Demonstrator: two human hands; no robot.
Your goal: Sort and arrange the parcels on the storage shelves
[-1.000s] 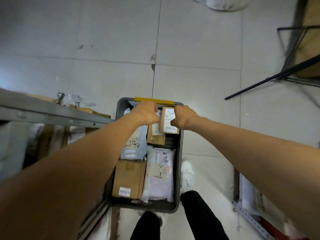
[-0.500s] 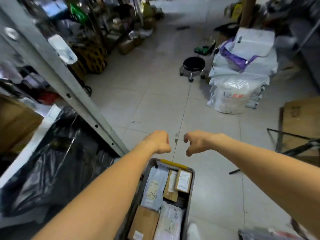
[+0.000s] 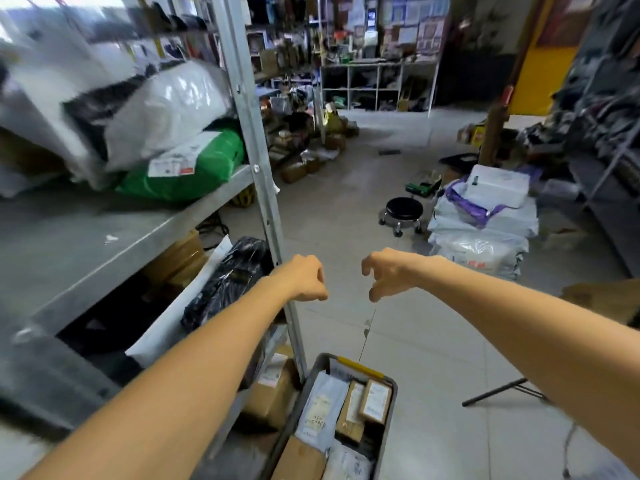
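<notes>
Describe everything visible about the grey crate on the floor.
The grey plastic crate sits on the tiled floor beside the metal shelf upright, cut off by the frame's lower edge. A yellow strip runs along its far rim. It is open-topped and packed with labelled brown cardboard boxes and a pale mailer bag. Neither hand touches it.

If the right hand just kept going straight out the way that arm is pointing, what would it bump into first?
Probably nothing close: the right hand is held out over bare floor. Further along that line lie floor parcels by the shelving, though depth is hard to judge.
</notes>
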